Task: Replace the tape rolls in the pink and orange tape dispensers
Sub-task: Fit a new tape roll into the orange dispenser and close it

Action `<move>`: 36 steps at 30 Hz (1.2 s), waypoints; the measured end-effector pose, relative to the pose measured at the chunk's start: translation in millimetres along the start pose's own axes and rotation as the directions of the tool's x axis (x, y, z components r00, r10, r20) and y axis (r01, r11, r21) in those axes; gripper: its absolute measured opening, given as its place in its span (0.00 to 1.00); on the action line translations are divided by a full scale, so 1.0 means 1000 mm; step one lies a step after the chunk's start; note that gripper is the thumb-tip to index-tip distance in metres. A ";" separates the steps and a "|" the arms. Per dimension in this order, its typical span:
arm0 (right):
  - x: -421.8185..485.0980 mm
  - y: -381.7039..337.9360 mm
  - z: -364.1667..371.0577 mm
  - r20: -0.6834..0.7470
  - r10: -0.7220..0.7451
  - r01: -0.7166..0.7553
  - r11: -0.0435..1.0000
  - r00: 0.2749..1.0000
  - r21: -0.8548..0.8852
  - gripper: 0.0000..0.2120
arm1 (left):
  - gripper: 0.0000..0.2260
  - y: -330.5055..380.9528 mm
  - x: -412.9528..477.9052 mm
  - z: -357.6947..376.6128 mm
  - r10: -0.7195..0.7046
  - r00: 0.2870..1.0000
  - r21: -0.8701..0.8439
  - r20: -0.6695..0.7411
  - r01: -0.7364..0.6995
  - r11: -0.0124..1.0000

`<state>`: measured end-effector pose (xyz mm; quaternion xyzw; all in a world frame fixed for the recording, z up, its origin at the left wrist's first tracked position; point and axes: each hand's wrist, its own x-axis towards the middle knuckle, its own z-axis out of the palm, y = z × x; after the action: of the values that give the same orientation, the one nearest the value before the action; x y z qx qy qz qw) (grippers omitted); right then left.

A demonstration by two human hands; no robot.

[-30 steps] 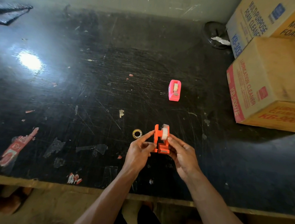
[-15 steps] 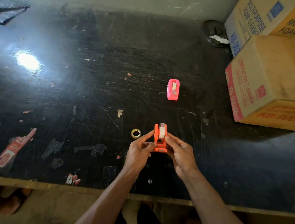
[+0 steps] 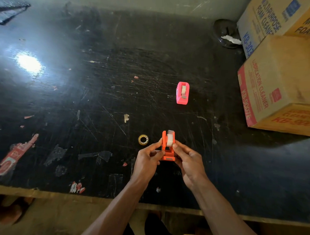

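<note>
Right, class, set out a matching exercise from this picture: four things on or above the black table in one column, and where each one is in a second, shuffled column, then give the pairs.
Things
1. orange tape dispenser
2. pink tape dispenser
3. loose tape roll
4. cardboard boxes

Places
A. stacked at the table's right edge
B. lying flat, just left of the hands
C. held between left hand and right hand
D. standing alone, mid-table

Pairs: 1-C, 2-D, 3-B, 4-A

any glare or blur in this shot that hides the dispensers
Head view: a bright glare patch sits on the black table far left, clear of both; the orange dispenser and the pink dispenser read fairly sharp; the boxes bend with wide-angle distortion.
</note>
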<state>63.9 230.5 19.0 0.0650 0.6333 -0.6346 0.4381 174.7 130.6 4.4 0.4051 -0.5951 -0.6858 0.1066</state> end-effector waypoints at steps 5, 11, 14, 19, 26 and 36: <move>0.003 0.011 -0.003 0.014 0.036 -0.035 0.999 0.999 -0.034 0.11 | 0.19 -0.010 0.000 -0.005 -0.017 0.999 0.091 0.046 0.012 0.996; 0.013 0.032 -0.004 0.022 0.044 -0.041 0.992 0.999 -0.119 0.13 | 0.19 -0.032 0.005 -0.011 -0.040 0.999 0.255 0.037 0.029 0.966; 0.020 0.040 -0.002 -0.005 0.036 -0.037 0.989 0.999 -0.146 0.12 | 0.19 -0.038 0.008 -0.011 -0.034 0.999 0.299 0.019 0.027 0.954; 0.025 0.049 -0.002 -0.060 0.002 -0.016 0.972 0.998 -0.235 0.12 | 0.18 -0.035 0.009 -0.009 0.000 1.000 0.394 0.013 -0.005 0.919; 0.028 0.054 -0.001 -0.130 -0.072 0.023 0.940 0.989 -0.341 0.12 | 0.20 -0.042 0.014 -0.011 -0.027 0.997 0.395 0.067 -0.002 0.919; 0.033 0.046 0.004 -0.113 -0.230 0.141 0.846 0.967 -0.514 0.10 | 0.28 -0.051 0.028 -0.016 0.036 0.990 0.381 0.134 -0.085 0.921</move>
<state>75.1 219.7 -35.8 -0.0591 0.8148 -0.4795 0.3204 184.5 114.9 -53.5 0.3558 -0.7362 -0.5756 0.0087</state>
